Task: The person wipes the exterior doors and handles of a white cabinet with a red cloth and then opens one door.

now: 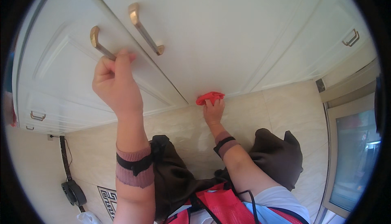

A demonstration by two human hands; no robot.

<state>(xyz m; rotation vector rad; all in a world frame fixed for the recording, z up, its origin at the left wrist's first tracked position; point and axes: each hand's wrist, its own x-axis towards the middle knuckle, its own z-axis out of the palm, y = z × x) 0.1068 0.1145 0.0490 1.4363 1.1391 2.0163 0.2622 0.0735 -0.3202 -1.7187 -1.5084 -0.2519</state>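
My left hand (117, 82) grips the lower end of a brass-coloured bar handle (99, 43) on a white cabinet door (70, 68). Low down, my right hand (214, 111) holds a folded red cloth (210, 97) against the bottom edge of the neighbouring white cabinet door (207, 40), just above the floor. That second door carries a matching bar handle (146, 30), which neither hand touches. Both doors look shut, with a narrow seam between them.
Cream floor tiles (244, 114) run along the cabinet base. On the right stands a framed glass door (354, 156). At the lower left, a dark round object (74, 192) and a white plastic bag (88, 217) lie near a wall socket (50, 137) with a black cord. More cabinet handles (351, 38) show farther right.
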